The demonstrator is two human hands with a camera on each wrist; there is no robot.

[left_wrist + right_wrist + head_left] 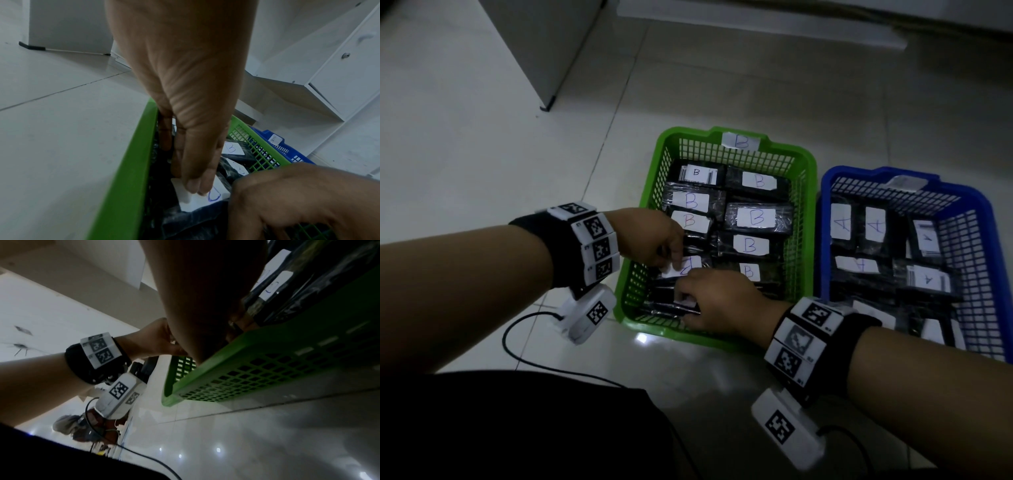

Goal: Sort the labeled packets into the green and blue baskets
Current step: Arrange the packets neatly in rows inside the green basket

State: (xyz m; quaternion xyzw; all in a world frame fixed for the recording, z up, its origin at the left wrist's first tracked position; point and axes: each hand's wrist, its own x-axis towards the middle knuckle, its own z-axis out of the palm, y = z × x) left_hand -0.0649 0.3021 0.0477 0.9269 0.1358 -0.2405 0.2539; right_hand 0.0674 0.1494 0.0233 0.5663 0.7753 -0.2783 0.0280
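Left hand (654, 240), grip apart, is pressing straight fingertips (195, 186) on the label of a B-labelled packet (685, 269) inside the green basket (787, 145). Right hand (722, 305), grip clamped, is holding a near packet (681, 308) at that basket's near end. Blue basket (823, 222), containing A-labelled packets (840, 221), is standing just beside it on the floor (517, 137).

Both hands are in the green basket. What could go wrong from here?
1. The left hand presses its fingertips on the B label of one packet; the paper may crease or peel.
2. The right hand grips the near packet with its label mostly hidden, so a missort into the green basket could slip by.
3. The glossy packets overlap there and might slide.
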